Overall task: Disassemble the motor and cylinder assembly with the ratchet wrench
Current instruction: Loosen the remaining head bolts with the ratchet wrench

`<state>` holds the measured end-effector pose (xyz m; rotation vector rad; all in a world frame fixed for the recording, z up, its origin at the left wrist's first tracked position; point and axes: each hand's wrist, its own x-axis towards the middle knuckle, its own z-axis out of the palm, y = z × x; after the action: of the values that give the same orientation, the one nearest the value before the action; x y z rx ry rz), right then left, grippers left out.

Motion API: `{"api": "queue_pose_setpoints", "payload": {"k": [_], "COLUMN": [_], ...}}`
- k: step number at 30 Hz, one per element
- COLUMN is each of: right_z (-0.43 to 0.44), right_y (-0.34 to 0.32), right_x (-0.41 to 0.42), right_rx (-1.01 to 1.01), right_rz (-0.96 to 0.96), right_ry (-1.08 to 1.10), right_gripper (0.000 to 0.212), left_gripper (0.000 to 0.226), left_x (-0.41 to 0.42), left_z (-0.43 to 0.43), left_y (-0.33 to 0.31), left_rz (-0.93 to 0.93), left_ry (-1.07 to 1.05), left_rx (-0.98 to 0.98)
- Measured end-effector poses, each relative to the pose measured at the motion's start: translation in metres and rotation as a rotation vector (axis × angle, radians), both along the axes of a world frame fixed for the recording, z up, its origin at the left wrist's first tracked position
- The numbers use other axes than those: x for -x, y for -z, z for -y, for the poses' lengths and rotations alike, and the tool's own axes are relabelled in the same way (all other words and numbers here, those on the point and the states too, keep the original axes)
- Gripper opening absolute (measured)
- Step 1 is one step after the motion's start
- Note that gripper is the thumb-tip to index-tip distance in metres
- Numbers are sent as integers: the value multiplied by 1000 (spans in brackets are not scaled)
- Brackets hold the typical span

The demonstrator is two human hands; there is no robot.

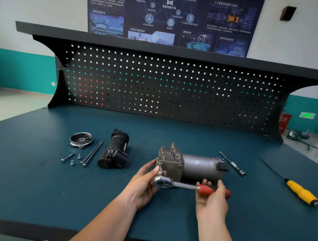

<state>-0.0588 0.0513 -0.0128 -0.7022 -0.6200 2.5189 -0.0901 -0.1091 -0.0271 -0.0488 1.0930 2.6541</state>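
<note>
One motor assembly (pixel 198 165) on teal workbench (pixel 35 186), black pegboard (pixel 166 90) behind, wall poster (pixel 170 16)

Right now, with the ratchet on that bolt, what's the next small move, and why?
Probably swing the ratchet wrench handle with the right hand to loosen the bolt. Its socket sits on that bolt at the motor and cylinder assembly's near-left corner, the bolt stands proud, and the left hand steadies the wrench head.

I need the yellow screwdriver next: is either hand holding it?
No, the yellow screwdriver lies on the bench at right; the right hand grips the ratchet wrench and the left hand holds its head.
</note>
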Motion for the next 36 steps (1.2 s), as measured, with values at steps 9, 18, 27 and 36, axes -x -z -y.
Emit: {"api": "queue_pose_setpoints", "payload": {"k": [9, 18, 27, 36], "right_z": [-13, -3, 0, -2], "right_y": [-3, -6, -32, -35], "right_x": [-4, -11, -1, 8], "right_rx": [184, 154, -4, 8], "right_rz": [-40, -141, -166, -156], "right_ry": [-182, -22, 11, -2], "right_gripper": [13, 15, 17, 14], "left_gripper": [33, 40, 39, 32], "left_x": [3, 0, -3, -2], "left_z": [-1, 2, 5, 4], "left_y": [2, 2, 2, 3], "left_rz": [-21, -55, -80, -76], "left_ry": [36, 53, 68, 40], "left_rx": [-11, 39, 49, 81]}}
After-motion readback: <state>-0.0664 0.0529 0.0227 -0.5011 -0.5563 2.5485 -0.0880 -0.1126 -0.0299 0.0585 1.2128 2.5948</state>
